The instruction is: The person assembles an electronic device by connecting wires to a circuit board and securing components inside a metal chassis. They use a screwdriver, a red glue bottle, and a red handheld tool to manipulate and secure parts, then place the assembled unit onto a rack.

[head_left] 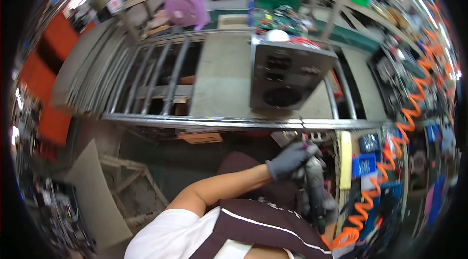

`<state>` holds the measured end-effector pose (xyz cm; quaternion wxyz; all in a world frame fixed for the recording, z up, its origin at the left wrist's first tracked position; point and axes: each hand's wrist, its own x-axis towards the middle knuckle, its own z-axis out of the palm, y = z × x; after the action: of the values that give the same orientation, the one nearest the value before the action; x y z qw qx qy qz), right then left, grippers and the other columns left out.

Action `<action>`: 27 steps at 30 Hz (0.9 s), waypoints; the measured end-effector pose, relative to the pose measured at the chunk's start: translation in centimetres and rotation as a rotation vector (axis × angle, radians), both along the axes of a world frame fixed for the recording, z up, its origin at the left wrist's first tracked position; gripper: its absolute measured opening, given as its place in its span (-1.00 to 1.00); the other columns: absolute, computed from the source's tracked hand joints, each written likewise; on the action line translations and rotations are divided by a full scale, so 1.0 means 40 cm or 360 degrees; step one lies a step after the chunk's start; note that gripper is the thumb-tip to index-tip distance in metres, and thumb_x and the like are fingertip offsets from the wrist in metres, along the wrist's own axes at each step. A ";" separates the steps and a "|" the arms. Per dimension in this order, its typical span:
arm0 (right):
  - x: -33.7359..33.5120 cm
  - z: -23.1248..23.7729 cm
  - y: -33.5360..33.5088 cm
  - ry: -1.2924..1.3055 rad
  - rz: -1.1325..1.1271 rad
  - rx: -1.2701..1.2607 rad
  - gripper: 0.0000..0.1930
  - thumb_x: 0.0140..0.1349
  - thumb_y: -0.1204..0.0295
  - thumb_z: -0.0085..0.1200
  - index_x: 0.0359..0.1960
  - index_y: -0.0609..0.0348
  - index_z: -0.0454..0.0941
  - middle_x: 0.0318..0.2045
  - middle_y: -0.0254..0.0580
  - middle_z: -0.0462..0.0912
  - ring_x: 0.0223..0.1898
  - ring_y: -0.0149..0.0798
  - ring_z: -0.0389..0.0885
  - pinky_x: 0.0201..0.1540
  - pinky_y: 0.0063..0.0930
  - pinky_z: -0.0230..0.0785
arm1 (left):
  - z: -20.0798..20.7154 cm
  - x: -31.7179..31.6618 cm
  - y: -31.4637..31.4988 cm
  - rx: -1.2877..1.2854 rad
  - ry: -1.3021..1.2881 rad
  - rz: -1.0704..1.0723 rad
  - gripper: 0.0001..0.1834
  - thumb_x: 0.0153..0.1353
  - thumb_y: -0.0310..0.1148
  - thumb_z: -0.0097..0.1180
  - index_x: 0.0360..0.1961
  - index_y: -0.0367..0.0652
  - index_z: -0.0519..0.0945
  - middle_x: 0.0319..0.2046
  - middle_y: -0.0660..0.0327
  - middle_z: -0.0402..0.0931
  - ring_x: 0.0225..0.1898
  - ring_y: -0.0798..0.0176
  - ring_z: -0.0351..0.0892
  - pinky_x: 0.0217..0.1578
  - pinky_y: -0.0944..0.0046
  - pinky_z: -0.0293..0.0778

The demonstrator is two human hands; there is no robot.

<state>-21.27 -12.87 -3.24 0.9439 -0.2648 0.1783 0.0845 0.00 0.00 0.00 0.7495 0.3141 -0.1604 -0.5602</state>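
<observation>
Left hand (286, 162) gloved, fingers bent in at tool (314, 181) tip; can't tell its grip. Right hand (329, 204) wraps tool's lower body. Case (267, 90) upright near conveyor's (219, 122) front edge, right of middle, tool apart from it; looks unfinished, amount done unclear. Conveyor's front rail between. Orange hose (361, 210) right; boards (92, 73) at left end.

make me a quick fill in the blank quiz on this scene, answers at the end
1. The left hand beside the dark tool wears a grey ____.
2. The coiled hose near the right hand is ____.
3. The board stack lies to the ____ of the dark box.

Missing words: glove; orange; left
</observation>
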 end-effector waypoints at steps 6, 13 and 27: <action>0.143 0.124 0.039 -0.0173 -0.0100 -0.0208 -0.25 -0.28 0.31 0.21 0.05 0.32 0.27 -0.40 -0.07 0.47 -0.54 -0.26 0.50 -0.49 -0.47 0.42 | 0.014 -0.003 0.021 0.0641 -0.0386 0.0189 -0.61 0.36 -0.06 -0.21 -0.14 -0.15 0.49 -0.54 0.30 0.54 -0.76 0.57 0.32 -0.77 0.55 0.22; 0.298 0.167 0.045 -0.0578 -0.0453 -0.0458 -0.20 -0.22 0.21 0.03 0.08 0.57 0.21 -0.36 0.04 0.51 -0.43 -0.21 0.55 -0.21 -0.46 0.42 | -0.044 -0.079 0.047 0.0052 -0.1296 0.0667 -0.73 0.35 -0.25 -0.16 -0.15 -0.23 0.44 -0.55 0.35 0.37 -0.62 0.50 0.34 -0.60 0.47 0.29; 0.365 0.207 0.075 -0.0678 -0.0279 -0.0318 -0.23 -0.09 0.34 0.12 0.20 0.37 0.11 -0.23 0.01 0.48 -0.39 -0.20 0.56 -0.40 -0.40 0.49 | 0.027 0.109 0.125 0.0424 0.0224 0.0927 -0.58 0.30 -0.01 -0.10 -0.56 -0.08 0.43 -0.76 0.36 0.25 -0.76 0.46 0.20 -0.76 0.47 0.09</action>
<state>-6.66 -9.87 5.03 0.9331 -0.3521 0.0049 -0.0734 4.35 5.00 1.09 0.8398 0.4026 0.0632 -0.3586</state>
